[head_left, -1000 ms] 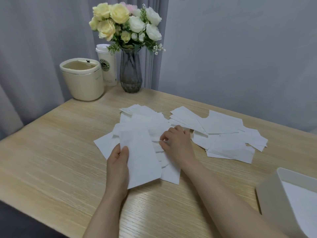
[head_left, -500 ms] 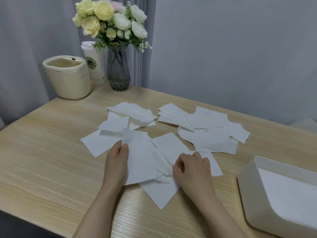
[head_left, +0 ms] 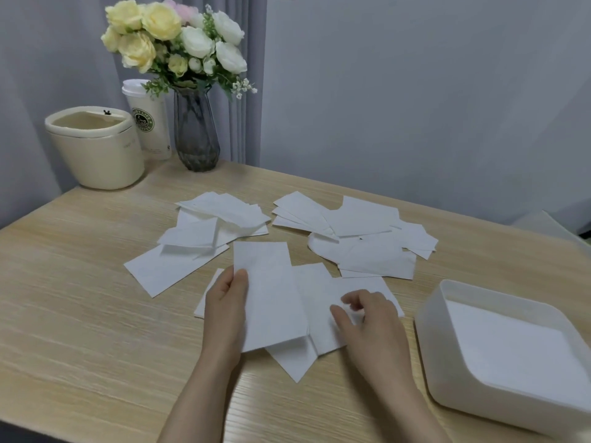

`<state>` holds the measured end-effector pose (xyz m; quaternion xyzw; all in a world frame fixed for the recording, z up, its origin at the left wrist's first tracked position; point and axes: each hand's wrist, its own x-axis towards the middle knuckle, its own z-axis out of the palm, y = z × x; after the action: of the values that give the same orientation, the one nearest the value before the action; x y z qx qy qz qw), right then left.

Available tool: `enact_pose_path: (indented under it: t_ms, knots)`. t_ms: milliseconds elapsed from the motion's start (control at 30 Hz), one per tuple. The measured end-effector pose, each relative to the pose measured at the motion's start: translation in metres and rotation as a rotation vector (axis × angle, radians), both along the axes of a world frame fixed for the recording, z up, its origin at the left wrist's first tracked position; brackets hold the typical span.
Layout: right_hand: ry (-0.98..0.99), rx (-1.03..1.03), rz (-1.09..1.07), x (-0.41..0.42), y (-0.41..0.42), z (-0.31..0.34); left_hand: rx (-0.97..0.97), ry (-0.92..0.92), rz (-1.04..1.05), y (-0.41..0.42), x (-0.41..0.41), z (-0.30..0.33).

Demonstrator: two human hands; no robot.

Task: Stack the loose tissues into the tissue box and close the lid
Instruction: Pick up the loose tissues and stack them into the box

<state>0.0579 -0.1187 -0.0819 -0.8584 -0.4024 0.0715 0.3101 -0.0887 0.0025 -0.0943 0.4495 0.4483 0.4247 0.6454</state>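
So the left hand (head_left: 225,303) has its thumb pinched over the edge of one tissue (head_left: 270,295), holding it flat on top of a little overlapping pile near the front of the table (head_left: 80,314). The right hand (head_left: 367,321) is blurry, fingers loosely curled over the tissues just beside that pile, and honestly I can't tell whether it's gripping one or just touching.

Further out, more loose tissues (head_left: 361,241) are scattered in two fans across the middle of the table, nothing sitting on top of them. Past those, at the back left corner, there's a glass vase (head_left: 195,132) of yellow and white flowers, a paper cup (head_left: 150,123) right beside it, and a cream bin (head_left: 96,148).

Compared to half a second back, the tissue under the left thumb sits straighter and more square to the table edge, and the right hand has shifted a bit further right over the pile.

The tissue box (head_left: 508,353) is at the right, well clear of the hands, lid off, with a flat white layer of tissue inside.
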Motion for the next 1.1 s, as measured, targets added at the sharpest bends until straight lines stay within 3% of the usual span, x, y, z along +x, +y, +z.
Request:
enact_pose_path:
  t_ms: [267,500,633,967,1100]
  knots:
    - [0.227,-0.166,-0.085,0.017,0.01,-0.002,-0.047,-0.01,-0.069,-0.004,-0.001,-0.002]
    - [0.265,-0.094,-0.062,0.015,0.011,-0.001,-0.044,0.012,-0.135,-0.006,-0.001,-0.002]
    - [0.311,0.046,-0.099,0.017,0.006,-0.004,-0.08,-0.02,-0.147,-0.004,-0.001,-0.002]
    - [0.833,0.545,-0.305,0.009,-0.009,-0.01,-0.122,-0.066,-0.192,-0.007,0.0,0.001]
    - [0.942,0.593,-0.236,-0.004,-0.006,-0.007,-0.102,-0.014,-0.179,-0.007,0.001,0.001]
